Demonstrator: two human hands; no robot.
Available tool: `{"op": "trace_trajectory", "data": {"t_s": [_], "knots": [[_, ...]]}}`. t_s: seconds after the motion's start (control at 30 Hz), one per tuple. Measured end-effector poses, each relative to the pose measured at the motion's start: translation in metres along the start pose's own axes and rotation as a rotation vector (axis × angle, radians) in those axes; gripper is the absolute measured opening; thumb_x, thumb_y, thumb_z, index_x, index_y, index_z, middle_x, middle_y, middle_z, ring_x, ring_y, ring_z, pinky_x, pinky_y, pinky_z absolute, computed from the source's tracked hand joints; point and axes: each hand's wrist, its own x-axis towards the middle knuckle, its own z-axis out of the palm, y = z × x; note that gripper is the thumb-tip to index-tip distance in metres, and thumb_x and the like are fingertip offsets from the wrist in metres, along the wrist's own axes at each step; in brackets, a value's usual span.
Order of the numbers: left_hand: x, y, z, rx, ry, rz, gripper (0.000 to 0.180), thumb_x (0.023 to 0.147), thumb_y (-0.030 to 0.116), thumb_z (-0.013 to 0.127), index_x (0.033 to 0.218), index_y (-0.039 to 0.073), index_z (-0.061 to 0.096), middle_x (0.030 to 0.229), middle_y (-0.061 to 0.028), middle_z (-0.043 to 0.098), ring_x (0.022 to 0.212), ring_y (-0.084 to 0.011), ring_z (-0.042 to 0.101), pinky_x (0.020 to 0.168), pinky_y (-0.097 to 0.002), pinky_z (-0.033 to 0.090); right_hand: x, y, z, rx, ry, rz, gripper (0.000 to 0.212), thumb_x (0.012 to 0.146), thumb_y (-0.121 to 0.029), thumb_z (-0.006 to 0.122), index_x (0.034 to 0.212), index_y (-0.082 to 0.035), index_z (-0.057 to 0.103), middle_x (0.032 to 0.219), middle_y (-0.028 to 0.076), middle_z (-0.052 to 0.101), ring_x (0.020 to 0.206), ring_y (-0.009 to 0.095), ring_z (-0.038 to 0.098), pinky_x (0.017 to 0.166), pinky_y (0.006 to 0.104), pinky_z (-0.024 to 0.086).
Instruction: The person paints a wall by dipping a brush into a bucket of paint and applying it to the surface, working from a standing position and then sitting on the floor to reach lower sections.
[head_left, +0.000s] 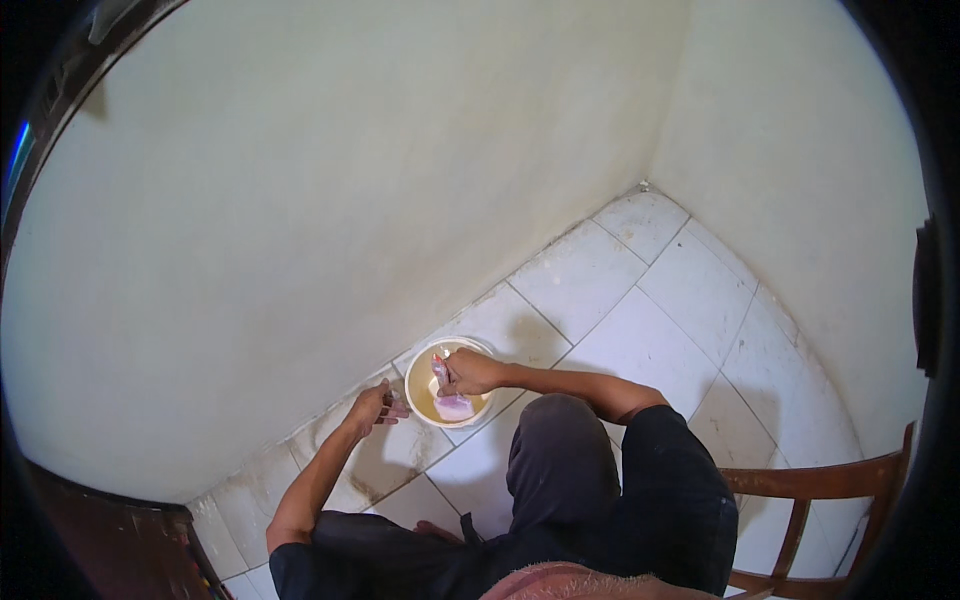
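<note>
A round cream bucket (416,404) stands on the tiled floor close to the wall, with what looks like cloudy liquid inside. My right hand (468,373) reaches over its rim, fingers closed around a pale pink cloth (455,407). Part of the cloth hangs low in the bucket, and some of it shows above my fingers. Just left of the bucket is my left hand (376,407), its fingers loosely apart and pointing toward the rim. I see nothing held in it, though the fingertips are small and hard to make out.
Bare plaster wall (350,220) rises right behind the bucket and meets another wall at the far right corner. White floor tiles (610,330) carry brown stains. A wooden chair (810,480) stands at the right, and a dark brown wooden piece (110,535) at the lower left.
</note>
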Motion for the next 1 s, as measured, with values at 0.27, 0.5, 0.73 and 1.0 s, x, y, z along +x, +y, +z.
{"op": "trace_trajectory", "data": {"t_s": [0.27, 0.5, 0.73, 1.0], "knots": [[0.006, -0.009, -0.024, 0.006, 0.044, -0.006, 0.049, 0.097, 0.043, 0.031, 0.106, -0.002, 0.048, 0.098, -0.0171, 0.060, 0.085, -0.0269, 0.065, 0.070, -0.0367, 0.052, 0.003, 0.009, -0.017, -0.126, 0.287, 0.122, 0.030, 0.074, -0.024, 0.064, 0.068, 0.005, 0.061, 0.063, 0.024, 0.060, 0.062, 0.035, 0.063, 0.060, 0.0431, 0.050], [0.042, -0.050, -0.068, 0.116, 0.099, 0.078, 0.054, 0.096, 0.046, 0.035, 0.101, -0.004, 0.056, 0.092, -0.0128, 0.059, 0.072, -0.0222, 0.059, 0.068, -0.0368, 0.050, 0.006, -0.007, -0.026, -0.439, 0.273, -0.012, 0.029, 0.091, -0.027, 0.046, 0.089, -0.002, 0.060, 0.064, 0.020, 0.060, 0.061, 0.036, 0.062, 0.056, 0.0475, 0.048], [-0.002, -0.003, -0.033, 0.026, 0.100, 0.008, 0.053, 0.096, 0.047, 0.034, 0.103, -0.002, 0.053, 0.091, -0.0122, 0.058, 0.083, -0.0243, 0.061, 0.074, -0.0384, 0.050, -0.009, -0.009, -0.005, 0.027, 0.044, 0.106, 0.033, 0.072, -0.028, 0.069, 0.064, 0.002, 0.057, 0.060, 0.020, 0.058, 0.058, 0.037, 0.059, 0.056, 0.0429, 0.047], [0.009, -0.009, -0.035, 0.109, 0.109, -0.013, 0.055, 0.096, 0.048, 0.035, 0.105, -0.003, 0.054, 0.089, -0.0109, 0.058, 0.081, -0.0233, 0.060, 0.072, -0.0374, 0.051, 0.000, 0.027, -0.009, -0.120, 0.409, 0.160, 0.027, 0.069, -0.022, 0.068, 0.067, 0.004, 0.059, 0.061, 0.022, 0.059, 0.058, 0.034, 0.060, 0.058, 0.0407, 0.049]]}}
